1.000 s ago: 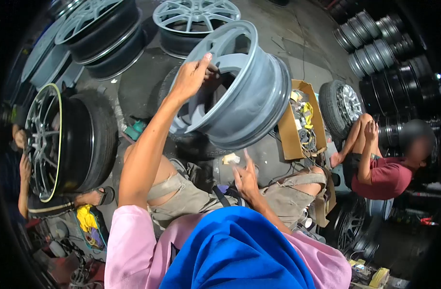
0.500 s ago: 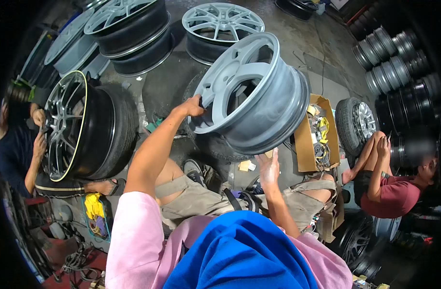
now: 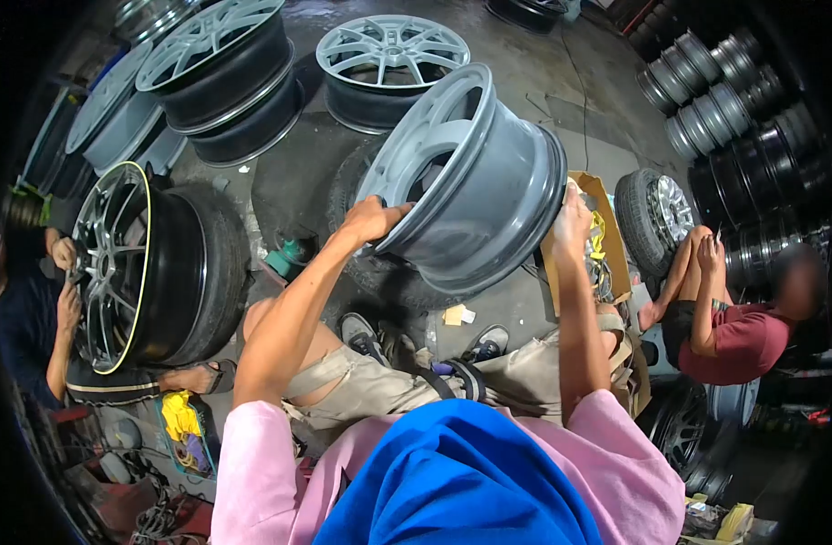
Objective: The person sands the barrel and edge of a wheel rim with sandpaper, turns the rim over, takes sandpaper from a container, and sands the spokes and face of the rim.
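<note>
A grey wheel rim (image 3: 484, 195) stands tilted in front of me, its spoked face turned to the left, above a black tire (image 3: 393, 277) lying on the floor. My left hand (image 3: 377, 221) is closed around the lip of the spoked face, fingers reaching inside the rim. At the opposite, back edge is my right hand (image 3: 574, 222), fingers pressed together, with a small pale tan piece at the fingertips. That piece is mostly hidden, so its kind is unclear.
A cardboard box (image 3: 551, 272) of odds and ends stands right of the rim. More grey rims (image 3: 393, 50) sit ahead. At left, a co-worker's hands (image 3: 64, 254) touch a rim (image 3: 116, 263); another person (image 3: 733, 341) sits at right. Stacked rims (image 3: 711, 118) line the right side.
My right hand has moved up and right, from below the rim to its back edge. The rim has turned so more of its barrel shows. My left hand still grips the front lip.
</note>
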`<act>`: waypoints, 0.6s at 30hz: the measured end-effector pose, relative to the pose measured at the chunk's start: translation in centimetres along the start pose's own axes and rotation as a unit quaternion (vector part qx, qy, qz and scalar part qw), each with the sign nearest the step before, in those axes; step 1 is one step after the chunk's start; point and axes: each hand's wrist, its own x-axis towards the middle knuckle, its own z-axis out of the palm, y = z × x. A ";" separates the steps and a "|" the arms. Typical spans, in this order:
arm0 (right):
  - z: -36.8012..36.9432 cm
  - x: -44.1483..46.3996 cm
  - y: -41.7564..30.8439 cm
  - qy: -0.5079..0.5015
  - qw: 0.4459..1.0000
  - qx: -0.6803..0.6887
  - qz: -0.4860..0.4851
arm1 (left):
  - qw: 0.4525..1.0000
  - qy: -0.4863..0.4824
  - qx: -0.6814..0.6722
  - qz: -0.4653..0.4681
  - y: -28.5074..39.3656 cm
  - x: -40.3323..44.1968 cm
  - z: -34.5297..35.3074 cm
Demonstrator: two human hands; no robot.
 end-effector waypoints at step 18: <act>14.6 14.6 -2.6 -0.220 0.913 -0.291 -0.184 | 0.955 0.187 -0.039 0.229 2.6 0.4 -4.0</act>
